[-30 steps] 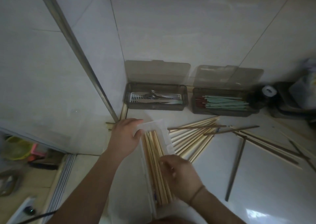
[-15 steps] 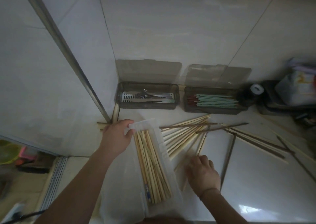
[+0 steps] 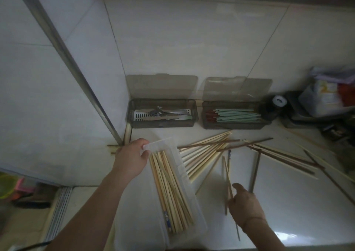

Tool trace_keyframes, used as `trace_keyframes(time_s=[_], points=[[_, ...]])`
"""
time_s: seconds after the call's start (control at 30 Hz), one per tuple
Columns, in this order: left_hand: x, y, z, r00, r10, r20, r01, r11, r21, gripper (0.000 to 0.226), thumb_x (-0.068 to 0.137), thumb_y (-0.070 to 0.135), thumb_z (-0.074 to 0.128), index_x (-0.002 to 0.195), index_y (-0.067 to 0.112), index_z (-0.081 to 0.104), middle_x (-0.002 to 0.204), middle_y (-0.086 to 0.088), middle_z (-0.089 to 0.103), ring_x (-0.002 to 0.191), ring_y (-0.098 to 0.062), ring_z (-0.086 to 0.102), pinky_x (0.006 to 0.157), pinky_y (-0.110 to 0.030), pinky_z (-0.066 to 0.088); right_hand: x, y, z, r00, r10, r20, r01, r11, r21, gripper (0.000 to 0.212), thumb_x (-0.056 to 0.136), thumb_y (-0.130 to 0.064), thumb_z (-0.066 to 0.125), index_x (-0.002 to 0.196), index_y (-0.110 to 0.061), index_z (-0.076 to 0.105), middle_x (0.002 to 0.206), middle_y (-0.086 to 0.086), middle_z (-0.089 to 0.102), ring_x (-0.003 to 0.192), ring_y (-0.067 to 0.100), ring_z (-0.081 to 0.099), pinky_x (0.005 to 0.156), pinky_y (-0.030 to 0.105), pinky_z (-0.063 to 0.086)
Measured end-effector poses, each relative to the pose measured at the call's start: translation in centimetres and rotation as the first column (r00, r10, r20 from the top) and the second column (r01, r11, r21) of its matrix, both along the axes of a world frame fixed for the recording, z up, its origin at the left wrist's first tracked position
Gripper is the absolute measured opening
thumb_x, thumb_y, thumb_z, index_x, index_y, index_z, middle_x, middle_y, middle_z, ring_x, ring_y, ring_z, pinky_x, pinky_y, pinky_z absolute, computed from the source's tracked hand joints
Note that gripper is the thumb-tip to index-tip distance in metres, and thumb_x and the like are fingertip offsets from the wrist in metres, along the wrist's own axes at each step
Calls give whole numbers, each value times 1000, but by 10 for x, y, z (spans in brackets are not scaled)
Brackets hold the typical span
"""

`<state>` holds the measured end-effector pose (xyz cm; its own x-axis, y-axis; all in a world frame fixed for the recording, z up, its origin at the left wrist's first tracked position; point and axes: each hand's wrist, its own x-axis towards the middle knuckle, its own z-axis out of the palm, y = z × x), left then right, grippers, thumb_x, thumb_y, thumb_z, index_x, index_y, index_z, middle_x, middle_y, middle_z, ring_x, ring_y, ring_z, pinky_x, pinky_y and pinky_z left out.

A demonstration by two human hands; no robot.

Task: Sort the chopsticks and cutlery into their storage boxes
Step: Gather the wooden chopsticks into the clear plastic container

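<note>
My left hand (image 3: 132,158) grips the far end of a clear plastic box (image 3: 180,166) that holds several pale bamboo chopsticks (image 3: 171,191). My right hand (image 3: 245,204) is closed on a few pale chopsticks (image 3: 226,176), lifted off the counter to the right of the box. More pale chopsticks (image 3: 205,151) fan out on the white counter beyond the box, with dark brown chopsticks (image 3: 255,170) further right. At the back wall, a grey box (image 3: 162,124) holds metal cutlery (image 3: 163,114), and another grey box (image 3: 236,125) holds green chopsticks (image 3: 238,114). Both lids stand open.
A metal post (image 3: 76,68) runs down to the counter's back left corner. Dark containers and a plastic bag (image 3: 326,95) crowd the back right. The counter's left edge drops to a floor with coloured items (image 3: 11,185).
My right hand left the box, moved right onto the loose chopsticks and picked up a few. My left hand kept its hold on the box end.
</note>
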<state>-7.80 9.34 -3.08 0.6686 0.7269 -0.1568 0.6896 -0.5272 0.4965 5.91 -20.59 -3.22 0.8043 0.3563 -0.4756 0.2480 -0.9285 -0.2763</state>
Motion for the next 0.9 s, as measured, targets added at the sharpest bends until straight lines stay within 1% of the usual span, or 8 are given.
trace_keyframes(time_s=[0.1, 0.3, 0.4, 0.57, 0.7, 0.77, 0.83, 0.9], points=[[1, 1, 1, 1000, 2, 19, -1, 1000, -27, 19, 93, 29, 57, 111, 31, 60, 103, 5, 68, 96, -21, 63, 89, -41, 49, -1, -7, 29, 998, 42, -37, -35, 985, 170, 31, 89, -12, 59, 119, -22, 61, 75, -15, 64, 66, -1, 56, 58, 2, 41], [2, -1, 1, 999, 7, 49, -5, 999, -42, 22, 93, 26, 58, 114, 28, 62, 106, 3, 69, 100, -22, 63, 91, -41, 49, -36, 43, 80, 978, 197, 74, -195, 716, 671, 29, 85, 0, 62, 91, -28, 58, 72, -13, 64, 61, 1, 60, 55, 7, 42], [3, 2, -1, 997, 15, 71, -11, 998, -64, 22, 93, 25, 59, 114, 24, 65, 107, 1, 70, 102, -22, 64, 91, -39, 50, -58, 84, 62, 909, 398, 122, -377, 662, 648, 21, 87, -2, 56, 95, -21, 62, 80, -16, 60, 68, -1, 55, 64, 9, 39], [2, 7, -6, 987, 54, 154, -37, 993, -110, 18, 95, 23, 59, 107, 20, 71, 102, -1, 72, 97, -20, 66, 87, -35, 51, -84, 128, 20, 822, 570, 10, -566, 813, 134, 32, 92, -5, 44, 123, -11, 46, 112, 11, 57, 99, 30, 61, 83, 38, 51], [3, 7, -7, 985, 63, 160, -48, 994, -97, 17, 94, 21, 59, 105, 20, 72, 100, -1, 72, 94, -21, 66, 87, -38, 52, -92, 135, 7, 783, 618, -62, -618, 786, 27, 32, 94, -10, 45, 126, -7, 45, 120, 16, 54, 106, 35, 59, 86, 43, 50], [4, 6, -8, 984, 66, 165, -50, 993, -103, 17, 94, 20, 59, 105, 19, 72, 100, -1, 72, 94, -20, 66, 88, -37, 52, -89, 128, 11, 744, 668, 36, -669, 741, 58, 28, 92, -10, 46, 119, -10, 52, 115, 13, 54, 101, 35, 61, 81, 42, 51], [3, 8, -9, 984, 67, 168, -49, 993, -109, 16, 94, 21, 59, 103, 20, 72, 99, 0, 72, 93, -19, 66, 88, -37, 52, -80, 114, 19, 732, 627, 268, -681, 682, 265, 23, 87, -18, 47, 106, -19, 59, 101, 5, 60, 85, 27, 65, 70, 34, 54], [3, 8, -10, 982, 68, 177, -47, 992, -120, 15, 94, 22, 59, 102, 22, 72, 98, 2, 72, 93, -17, 65, 87, -37, 52, -62, 94, 28, 817, 331, 473, -550, 694, 465, 17, 84, -26, 48, 92, -28, 63, 83, -11, 64, 64, 8, 62, 56, 17, 48]])
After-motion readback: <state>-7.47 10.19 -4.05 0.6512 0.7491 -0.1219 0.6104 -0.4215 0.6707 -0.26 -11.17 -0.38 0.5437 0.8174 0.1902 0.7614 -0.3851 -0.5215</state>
